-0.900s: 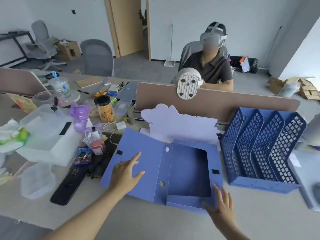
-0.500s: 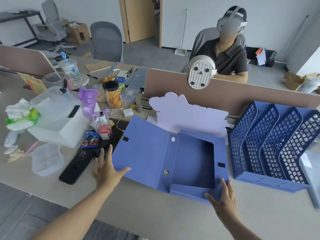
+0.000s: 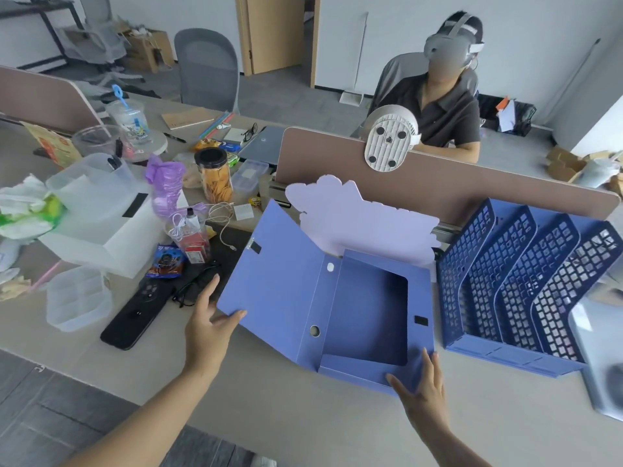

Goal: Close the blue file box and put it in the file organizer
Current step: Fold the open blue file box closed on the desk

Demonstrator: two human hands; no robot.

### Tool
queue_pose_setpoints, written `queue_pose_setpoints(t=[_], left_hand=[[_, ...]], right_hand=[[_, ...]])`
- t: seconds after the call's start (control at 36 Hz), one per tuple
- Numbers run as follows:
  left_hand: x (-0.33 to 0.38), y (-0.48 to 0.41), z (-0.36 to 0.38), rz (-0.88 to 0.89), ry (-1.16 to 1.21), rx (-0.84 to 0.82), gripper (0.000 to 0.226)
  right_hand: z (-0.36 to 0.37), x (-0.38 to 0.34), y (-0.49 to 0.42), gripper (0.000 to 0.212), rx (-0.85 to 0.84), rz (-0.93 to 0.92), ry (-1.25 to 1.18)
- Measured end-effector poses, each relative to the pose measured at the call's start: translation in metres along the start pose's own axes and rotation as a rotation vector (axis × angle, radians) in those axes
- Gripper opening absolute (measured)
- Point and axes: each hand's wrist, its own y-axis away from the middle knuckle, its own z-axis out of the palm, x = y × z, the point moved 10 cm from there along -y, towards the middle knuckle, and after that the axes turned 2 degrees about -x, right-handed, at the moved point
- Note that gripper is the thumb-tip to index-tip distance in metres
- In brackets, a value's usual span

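Observation:
The blue file box (image 3: 365, 315) lies open on the desk in front of me, its empty tray facing up. Its wide lid (image 3: 279, 278) is tilted up off the desk on the left. My left hand (image 3: 205, 332) grips the lid's near left corner, thumb on top and fingers underneath. My right hand (image 3: 421, 389) rests flat with fingers apart on the tray's near right corner. The blue mesh file organizer (image 3: 505, 353) stands just right of the box, and its several slots look empty.
A lilac cloud-shaped card (image 3: 354, 220) leans on the brown divider (image 3: 505, 187) behind the box. Left of the lid lie black glasses (image 3: 194, 293), a black phone (image 3: 135, 318), snack packets and clear plastic containers (image 3: 77, 301). A person with a headset (image 3: 445, 106) sits across the divider.
My left hand slid off the lid's surface to its left edge and took hold of the corner. The lid has risen from the desk. My right hand stayed on the near right corner.

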Motion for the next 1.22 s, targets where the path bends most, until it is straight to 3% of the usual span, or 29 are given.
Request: queue_pose_setpoints(t=[0.08,0.19,0.25,0.39,0.56,0.69,0.78,0.94,1.03,1.14,1.22], left_hand=[[0.018,0.01,0.024,0.016,0.132,-0.125,0.053],[0.036,0.026,0.057,0.029,0.111,-0.225,0.011],[0.036,0.032,0.073,0.02,0.119,-0.277,0.015],[0.046,0.053,0.121,0.054,0.164,-0.436,0.047],[0.056,0.086,0.18,0.151,0.044,-0.561,0.052],[0.046,0.111,0.22,0.201,-0.074,-0.621,0.057],[0.035,0.121,0.239,0.265,-0.163,-0.644,0.056],[0.017,0.132,0.264,0.284,-0.296,-0.735,0.079],[0.011,0.126,0.267,0.251,-0.316,-0.756,0.077],[0.005,0.091,0.262,0.265,-0.358,-0.648,0.064],[-0.008,0.056,0.255,0.188,-0.472,-0.55,0.074]], right_hand=[[0.001,0.002,0.0,0.098,-0.005,0.0,-0.022],[-0.001,0.006,-0.002,0.096,-0.014,0.003,-0.039],[-0.001,0.007,-0.002,0.092,-0.023,-0.002,-0.064],[0.0,0.014,-0.004,0.085,-0.044,-0.012,-0.144],[-0.002,0.018,-0.003,0.077,-0.149,-0.066,-0.281],[-0.044,-0.004,-0.001,0.046,0.018,-0.09,-0.487],[-0.068,-0.032,0.0,0.038,0.046,-0.14,-0.58],[-0.078,-0.068,-0.002,0.041,-0.052,-0.184,-0.701],[-0.079,-0.058,-0.005,0.049,-0.029,-0.156,-0.624],[-0.074,-0.046,-0.004,0.064,-0.005,-0.14,-0.519],[-0.068,-0.037,-0.003,0.064,0.023,-0.118,-0.492]])
